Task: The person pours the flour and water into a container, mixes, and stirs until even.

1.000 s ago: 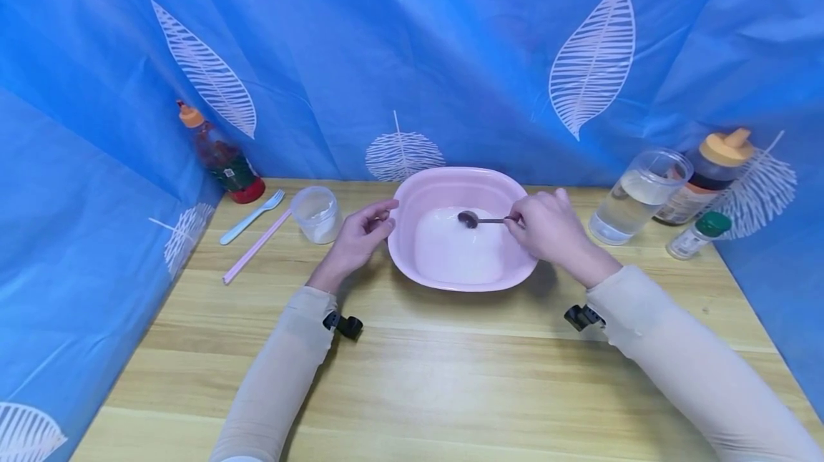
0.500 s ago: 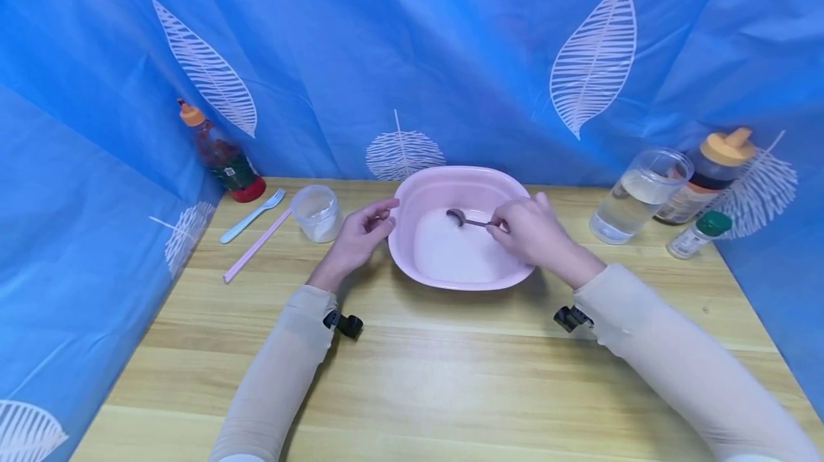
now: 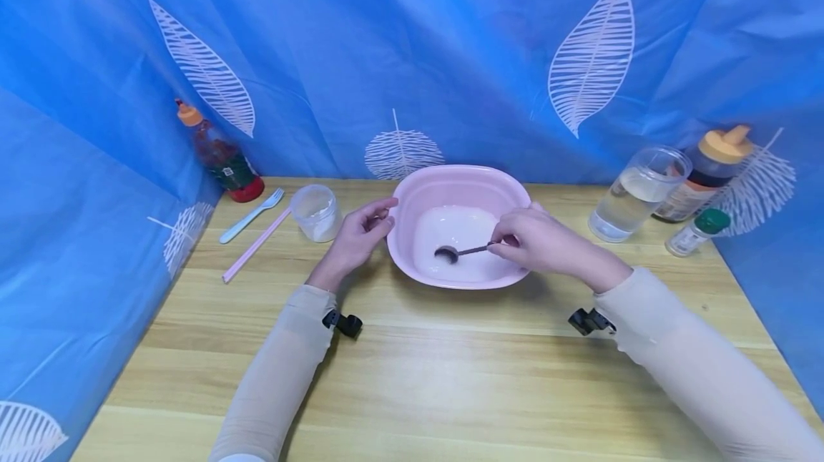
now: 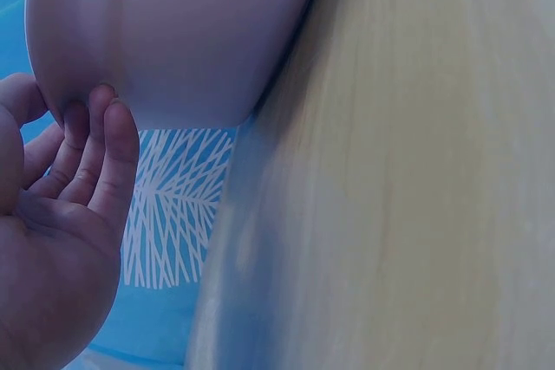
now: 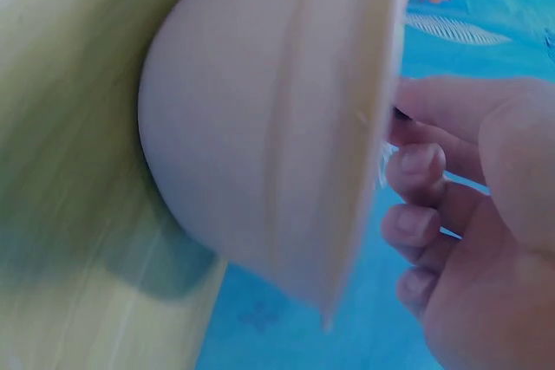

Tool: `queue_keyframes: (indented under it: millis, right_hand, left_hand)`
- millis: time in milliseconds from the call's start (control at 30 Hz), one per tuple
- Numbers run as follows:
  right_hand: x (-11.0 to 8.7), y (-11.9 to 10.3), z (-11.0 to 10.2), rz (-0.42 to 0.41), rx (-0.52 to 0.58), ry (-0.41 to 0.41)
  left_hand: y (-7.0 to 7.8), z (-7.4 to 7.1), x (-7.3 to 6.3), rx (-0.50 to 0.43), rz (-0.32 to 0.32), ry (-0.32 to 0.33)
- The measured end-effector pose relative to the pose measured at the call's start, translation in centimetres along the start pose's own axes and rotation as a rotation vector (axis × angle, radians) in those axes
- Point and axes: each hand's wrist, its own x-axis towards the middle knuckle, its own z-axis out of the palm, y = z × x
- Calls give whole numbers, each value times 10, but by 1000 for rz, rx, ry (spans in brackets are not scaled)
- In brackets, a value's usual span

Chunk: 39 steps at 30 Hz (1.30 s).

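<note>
A pink basin (image 3: 402, 265) stands on the wooden table with white liquid (image 3: 473, 226) in its bottom. My left hand (image 3: 356, 239) holds the basin's left rim; in the left wrist view its thumb is at the edge and its fingertips touch the outer wall below. My right hand (image 3: 537, 239) pinches the handle of a dark metal spoon (image 3: 447, 254) above the right side of the basin. The spoon's bowl lies at the white liquid, left of the basin's middle. In the right wrist view the basin's wall hides the spoon except for a dark bit of handle.
Left of the basin are a small clear cup (image 3: 317, 215) with white contents, a pink straw (image 3: 257, 246), a light blue fork (image 3: 251, 217) and a red sauce bottle (image 3: 225, 161). Rightward stand a cup of water (image 3: 634, 197), an orange-capped bottle (image 3: 704, 172) and a green-capped shaker (image 3: 698, 233).
My right hand has carried the spoon leftward through the basin, then nearer to me, its bowl sweeping round in the white liquid. The left hand has stayed at the rim.
</note>
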Motion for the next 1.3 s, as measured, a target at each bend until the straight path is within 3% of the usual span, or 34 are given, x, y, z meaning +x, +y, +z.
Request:
queue_keyframes:
  millis: [267, 467, 600, 733, 967, 1200, 1300]
  right_hand:
    - [-15, 13, -12, 97, -60, 114]
    - [-7, 21, -5, 214, -171, 214]
    - [2, 22, 2, 236, -197, 235]
    - [13, 16, 11, 194, -128, 214]
    - [17, 4, 23, 45, -26, 142]
    - [9, -1, 14, -71, 38, 33]
    - [7, 0, 10, -66, 53, 10]
  left_hand:
    - [0, 0, -1, 19, -10, 11]
    - [-1, 1, 0, 18, -6, 7]
    - [-2, 1, 1, 16, -4, 2]
    - [-2, 1, 1, 9, -3, 5]
    - [-1, 2, 0, 8, 1, 6]
    - [-2, 1, 1, 12, 0, 10]
    - [-2, 2, 1, 14, 1, 13]
